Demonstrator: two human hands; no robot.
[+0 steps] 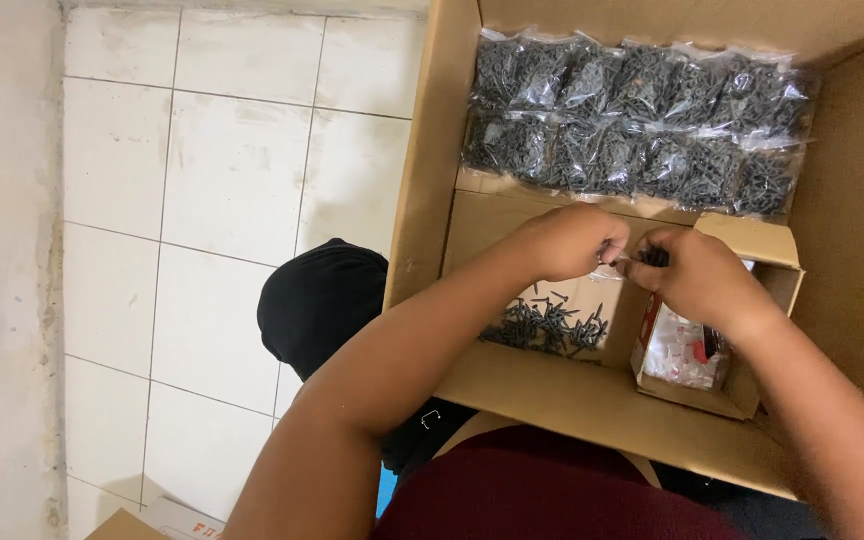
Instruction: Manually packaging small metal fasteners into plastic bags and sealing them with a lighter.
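My left hand (567, 242) and my right hand (697, 275) meet above a large cardboard box (422, 200). Both pinch a small clear plastic bag (624, 262) between their fingertips. My right hand also holds a few black screws (655, 257). Below my hands a loose heap of black screws (547, 328) lies on the box's bottom. Several sealed clear bags full of black screws (642, 120) are packed in rows at the far end of the box.
A small open carton (742, 300) with empty clear bags (682, 352) stands inside the big box at the right. White tiled floor (212, 190) lies to the left, with a black cloth-like shape (317, 300) beside the box and a wall at far left.
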